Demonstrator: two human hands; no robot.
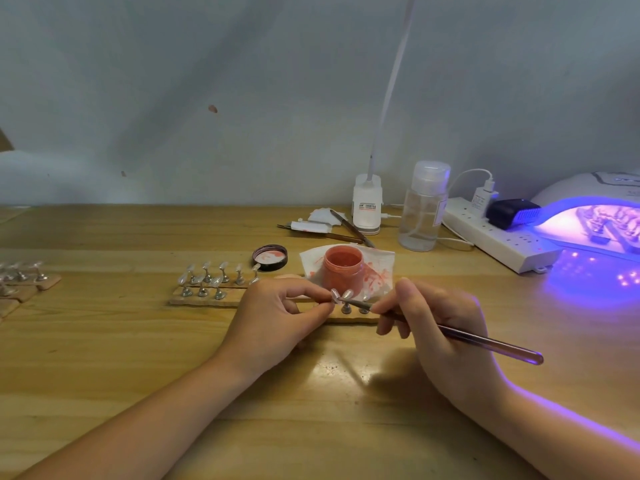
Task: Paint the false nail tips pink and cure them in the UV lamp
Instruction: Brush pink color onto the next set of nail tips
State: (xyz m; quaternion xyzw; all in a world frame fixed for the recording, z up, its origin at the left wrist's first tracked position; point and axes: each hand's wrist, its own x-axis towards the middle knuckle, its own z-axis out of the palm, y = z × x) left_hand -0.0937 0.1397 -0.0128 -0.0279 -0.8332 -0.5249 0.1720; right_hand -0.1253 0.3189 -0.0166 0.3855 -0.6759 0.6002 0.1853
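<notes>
The pale wooden tabletop [104,358] fills the lower view. At its right edge stands a white domed UV lamp [585,188], lit violet inside, with stands of nail tips under the dome. A white power strip [498,244] lies just beside the lamp. Left of the strip stands a clear plastic pump bottle [423,206]. A long wooden strip [207,299] at mid-tabletop carries small metal stands with clear false nail tips [206,278]. Behind it an open jar of pink paint [344,271] sits on a stained white tissue [381,268], with the jar's black lid [270,258] lying to its left. The left hand [273,320] pinches one false nail tip [335,296] between thumb and forefinger. The right hand [440,323] grips a slim metallic-handled brush [485,342], whose tip touches that nail.
</notes>
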